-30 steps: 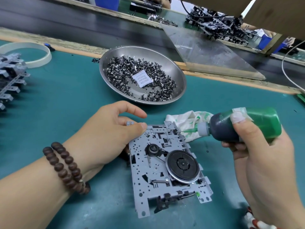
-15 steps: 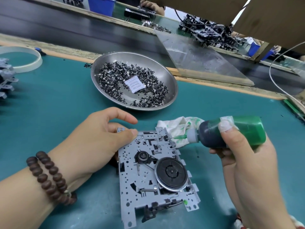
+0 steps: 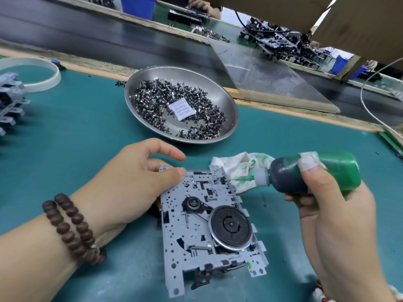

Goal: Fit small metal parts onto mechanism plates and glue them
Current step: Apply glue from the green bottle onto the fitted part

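Note:
A grey mechanism plate (image 3: 196, 232) with a black flywheel (image 3: 231, 227) lies on the green mat in front of me. My left hand (image 3: 130, 182) grips the plate's upper left corner, thumb on top and fingers curled behind the edge. My right hand (image 3: 331, 205) holds a green glue bottle (image 3: 305, 173) on its side, its white nozzle pointing left at the plate's far right edge. A green glue spot (image 3: 248, 265) marks the plate's near right corner. A steel bowl (image 3: 226, 99) with several small metal parts (image 3: 157, 99) and a white desiccant packet stands beyond.
A glue-stained white rag (image 3: 237, 166) lies behind the plate under the nozzle. More grey plates (image 3: 8, 103) are stacked at the left edge beside a white ring (image 3: 54, 75). A conveyor belt (image 3: 87, 33) and a clear angled panel (image 3: 268, 77) lie beyond the mat.
The camera view has shifted slightly; both hands, the bottle and the plate keep the same arrangement, with the nozzle staying by the plate's far right edge.

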`<state>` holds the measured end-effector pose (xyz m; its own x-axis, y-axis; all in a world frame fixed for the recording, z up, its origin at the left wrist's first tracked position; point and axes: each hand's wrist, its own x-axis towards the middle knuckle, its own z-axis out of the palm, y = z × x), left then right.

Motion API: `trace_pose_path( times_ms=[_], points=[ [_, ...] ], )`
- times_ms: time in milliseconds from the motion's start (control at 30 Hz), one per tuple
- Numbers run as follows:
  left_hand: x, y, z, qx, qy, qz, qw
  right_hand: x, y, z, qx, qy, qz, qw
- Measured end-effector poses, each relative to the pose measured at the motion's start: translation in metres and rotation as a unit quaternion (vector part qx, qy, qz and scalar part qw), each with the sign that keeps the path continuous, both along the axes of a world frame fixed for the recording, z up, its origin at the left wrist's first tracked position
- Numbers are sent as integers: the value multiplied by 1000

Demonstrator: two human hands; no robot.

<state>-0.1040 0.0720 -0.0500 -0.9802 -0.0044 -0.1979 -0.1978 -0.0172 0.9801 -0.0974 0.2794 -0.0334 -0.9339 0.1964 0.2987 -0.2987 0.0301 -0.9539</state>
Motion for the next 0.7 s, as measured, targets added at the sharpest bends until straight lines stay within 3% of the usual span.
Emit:
trace_pose_path(
  times_ms=[700],
  points=[
    [-3, 0, -2, -4, 13, 10, 1000, 0, 1, -2, 14, 12, -10, 1000]
  ],
)
